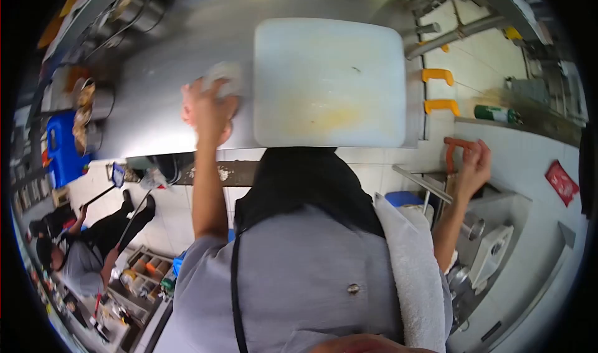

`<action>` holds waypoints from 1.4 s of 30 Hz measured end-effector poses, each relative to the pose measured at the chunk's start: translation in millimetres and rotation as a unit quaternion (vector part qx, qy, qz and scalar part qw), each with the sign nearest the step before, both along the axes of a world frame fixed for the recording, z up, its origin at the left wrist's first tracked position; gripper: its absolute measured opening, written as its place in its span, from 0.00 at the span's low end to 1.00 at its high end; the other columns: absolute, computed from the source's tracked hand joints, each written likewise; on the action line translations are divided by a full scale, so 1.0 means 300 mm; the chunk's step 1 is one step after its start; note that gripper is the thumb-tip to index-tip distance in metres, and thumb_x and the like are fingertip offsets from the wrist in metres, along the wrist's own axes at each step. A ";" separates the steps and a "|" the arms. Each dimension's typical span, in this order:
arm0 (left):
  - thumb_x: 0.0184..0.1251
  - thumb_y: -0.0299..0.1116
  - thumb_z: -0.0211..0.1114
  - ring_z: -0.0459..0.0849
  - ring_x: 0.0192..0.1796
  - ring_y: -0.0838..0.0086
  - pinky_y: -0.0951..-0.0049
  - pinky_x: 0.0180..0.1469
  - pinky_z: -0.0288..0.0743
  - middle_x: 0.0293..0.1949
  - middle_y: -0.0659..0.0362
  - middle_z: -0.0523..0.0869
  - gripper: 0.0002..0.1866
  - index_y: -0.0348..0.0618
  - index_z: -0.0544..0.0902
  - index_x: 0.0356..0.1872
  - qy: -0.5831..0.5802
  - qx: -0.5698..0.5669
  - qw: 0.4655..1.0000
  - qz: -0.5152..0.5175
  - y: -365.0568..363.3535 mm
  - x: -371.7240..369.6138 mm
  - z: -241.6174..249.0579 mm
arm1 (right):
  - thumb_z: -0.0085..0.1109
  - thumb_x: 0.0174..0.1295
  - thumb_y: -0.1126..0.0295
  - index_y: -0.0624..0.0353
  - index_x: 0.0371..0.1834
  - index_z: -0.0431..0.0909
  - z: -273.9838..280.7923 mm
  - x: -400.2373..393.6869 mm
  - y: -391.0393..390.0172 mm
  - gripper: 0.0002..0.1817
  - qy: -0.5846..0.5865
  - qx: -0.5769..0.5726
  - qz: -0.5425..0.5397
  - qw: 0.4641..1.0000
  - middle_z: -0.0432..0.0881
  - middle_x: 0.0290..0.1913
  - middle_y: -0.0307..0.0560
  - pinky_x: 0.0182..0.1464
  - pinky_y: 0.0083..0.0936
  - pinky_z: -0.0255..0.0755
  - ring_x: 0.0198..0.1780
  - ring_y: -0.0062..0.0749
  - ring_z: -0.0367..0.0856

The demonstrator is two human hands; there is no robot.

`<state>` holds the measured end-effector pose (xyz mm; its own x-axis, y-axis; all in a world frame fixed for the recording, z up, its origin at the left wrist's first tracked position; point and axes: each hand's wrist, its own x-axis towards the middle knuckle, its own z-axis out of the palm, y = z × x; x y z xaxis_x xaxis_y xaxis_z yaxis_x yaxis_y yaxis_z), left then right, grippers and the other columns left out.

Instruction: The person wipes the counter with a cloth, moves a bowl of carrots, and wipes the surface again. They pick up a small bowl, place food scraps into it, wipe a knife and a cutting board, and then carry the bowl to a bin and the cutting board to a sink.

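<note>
- Left hand (208, 110) grips a pale crumpled cloth (223, 79), fingers curled around it, pressing it on the steel worktop (162, 104) just beside the left edge of the white cutting board (330, 82).
- Right hand (473, 163) closes around an orange handle (453, 146) off the worktop's right end, near a metal machine (492, 253) below.
- Wiping well likely means flat, firm, overlapping strokes with the cloth, working along the board's edge where residue tends to collect, with the other hand braced for balance.
- Yellowish stain (330, 116) marks the board's near side.
- Motion blurs the cloth, so its material is uncertain; a sponge is possible.
- What the orange handle belongs to is unclear.
- Fisheye warp bends the edges; another person (81, 253) with a long-handled tool sits low at the left, their work hard to read.
</note>
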<state>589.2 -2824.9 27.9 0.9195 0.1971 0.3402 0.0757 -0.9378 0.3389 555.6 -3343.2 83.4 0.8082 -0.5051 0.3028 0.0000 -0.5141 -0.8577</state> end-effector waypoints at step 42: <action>0.47 0.34 0.70 0.61 0.65 0.41 0.52 0.64 0.58 0.64 0.34 0.60 0.40 0.41 0.63 0.64 -0.040 -0.095 0.993 -0.050 0.173 -0.116 -0.269 | 0.52 0.37 0.74 0.74 0.53 0.69 0.402 -0.574 0.489 0.32 -0.005 0.441 0.006 0.898 0.78 0.47 0.58 0.51 0.31 0.73 0.48 0.43 0.79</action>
<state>554.5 -2772.9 -52.9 0.9091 0.1739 0.3785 -0.0487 -0.8581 0.5112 383.4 -3196.4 204.0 0.8146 -0.5435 -0.2026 0.0117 0.3646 -0.9311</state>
